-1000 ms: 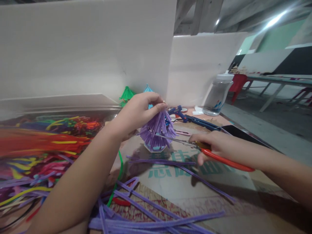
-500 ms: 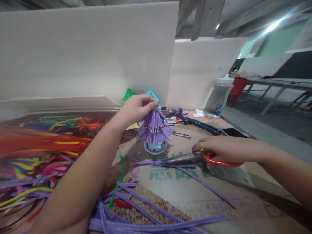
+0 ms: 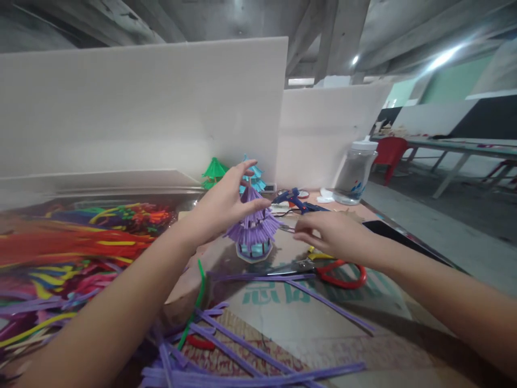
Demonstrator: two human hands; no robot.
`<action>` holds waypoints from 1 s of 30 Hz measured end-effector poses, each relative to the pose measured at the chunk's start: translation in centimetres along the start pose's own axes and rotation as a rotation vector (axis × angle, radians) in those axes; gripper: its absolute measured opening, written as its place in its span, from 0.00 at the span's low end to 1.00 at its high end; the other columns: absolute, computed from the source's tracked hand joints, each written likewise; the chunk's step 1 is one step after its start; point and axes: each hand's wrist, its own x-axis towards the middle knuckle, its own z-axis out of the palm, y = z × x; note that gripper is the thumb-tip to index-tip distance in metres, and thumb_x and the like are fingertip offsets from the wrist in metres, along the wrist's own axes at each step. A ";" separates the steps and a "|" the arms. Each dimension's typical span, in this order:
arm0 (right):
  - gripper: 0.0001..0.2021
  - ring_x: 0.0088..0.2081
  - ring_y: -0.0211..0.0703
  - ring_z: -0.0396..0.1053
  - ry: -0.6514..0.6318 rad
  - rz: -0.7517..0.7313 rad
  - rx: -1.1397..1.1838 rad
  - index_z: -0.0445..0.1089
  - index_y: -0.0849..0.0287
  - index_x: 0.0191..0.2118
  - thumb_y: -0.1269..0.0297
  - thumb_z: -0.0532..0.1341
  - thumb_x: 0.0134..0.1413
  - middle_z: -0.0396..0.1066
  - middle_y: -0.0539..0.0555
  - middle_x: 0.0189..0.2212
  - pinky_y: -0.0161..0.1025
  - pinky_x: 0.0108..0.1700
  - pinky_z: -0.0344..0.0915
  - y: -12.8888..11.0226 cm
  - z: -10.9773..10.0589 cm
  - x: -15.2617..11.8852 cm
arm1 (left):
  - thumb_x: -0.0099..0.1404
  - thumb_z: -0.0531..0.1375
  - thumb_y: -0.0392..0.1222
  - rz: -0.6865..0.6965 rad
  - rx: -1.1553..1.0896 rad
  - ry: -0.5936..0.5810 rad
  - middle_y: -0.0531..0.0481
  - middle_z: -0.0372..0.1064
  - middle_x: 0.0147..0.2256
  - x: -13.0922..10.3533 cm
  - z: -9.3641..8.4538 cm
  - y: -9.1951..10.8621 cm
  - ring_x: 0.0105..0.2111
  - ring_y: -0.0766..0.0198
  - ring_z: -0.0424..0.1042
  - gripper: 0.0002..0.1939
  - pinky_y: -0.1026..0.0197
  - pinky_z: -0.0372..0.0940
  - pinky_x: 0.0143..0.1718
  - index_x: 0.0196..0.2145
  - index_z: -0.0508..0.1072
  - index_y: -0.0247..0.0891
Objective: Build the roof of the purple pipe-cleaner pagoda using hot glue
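A small tiered pagoda (image 3: 253, 234) with purple pipe-cleaner roofs stands upright on a pale octagonal base. My left hand (image 3: 238, 196) is at its top, thumb and fingers spread apart, partly covering the upper roof. To the right of the pagoda hovers my right hand (image 3: 333, 231), fingers loosely bent, the thumb apart from them and nothing visible in its grasp. Just under it lie scissors (image 3: 341, 274) with red and yellow handles, their blades pointing left across purple pipe cleaners (image 3: 327, 304).
Green (image 3: 215, 170) and blue (image 3: 255, 178) roofed models stand behind. A glue gun (image 3: 293, 199) and a water bottle (image 3: 355, 175) are at the back right. Many coloured pipe cleaners (image 3: 81, 234) fill the left side. White boards (image 3: 141, 108) rise behind the table.
My right hand has let go of the scissors and moved up and left toward the pagoda. My left hand has opened from its pinch at the pagoda's tip. The view has tilted up slightly.
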 end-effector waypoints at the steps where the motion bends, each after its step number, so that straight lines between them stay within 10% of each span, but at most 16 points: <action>1: 0.16 0.31 0.43 0.68 0.101 0.020 0.034 0.72 0.58 0.34 0.54 0.53 0.66 0.73 0.54 0.29 0.38 0.34 0.58 -0.2 0.4 0.7 | 0.60 0.66 0.57 0.043 0.049 0.011 0.33 0.59 0.62 -0.6 0.2 0.2 0.60 0.47 0.63 0.45 0.44 0.63 0.58 0.67 0.52 0.38; 8: 0.13 0.48 0.46 0.71 0.647 -0.058 0.593 0.65 0.56 0.51 0.56 0.55 0.66 0.71 0.58 0.47 0.46 0.51 0.67 0.2 5.7 5.9 | 0.63 0.65 0.49 0.141 0.306 0.035 0.34 0.52 0.67 -4.1 1.7 -0.5 0.66 0.44 0.54 0.35 0.39 0.56 0.63 0.63 0.56 0.43; 15: 0.27 0.65 0.47 0.57 0.528 -0.150 0.792 0.48 0.50 0.68 0.59 0.54 0.68 0.57 0.60 0.65 0.52 0.67 0.55 -1.2 10.4 5.4 | 0.67 0.60 0.46 0.142 0.393 0.106 0.35 0.61 0.61 -4.6 2.7 -1.0 0.61 0.46 0.62 0.24 0.42 0.60 0.60 0.58 0.61 0.38; 30: 0.23 0.61 0.53 0.62 0.544 -0.146 0.600 0.54 0.54 0.65 0.58 0.53 0.67 0.63 0.63 0.61 0.56 0.63 0.60 -0.8 10.9 5.4 | 0.68 0.57 0.42 0.200 0.440 0.178 0.36 0.64 0.58 -4.8 3.1 -1.4 0.58 0.48 0.65 0.20 0.44 0.60 0.59 0.57 0.64 0.37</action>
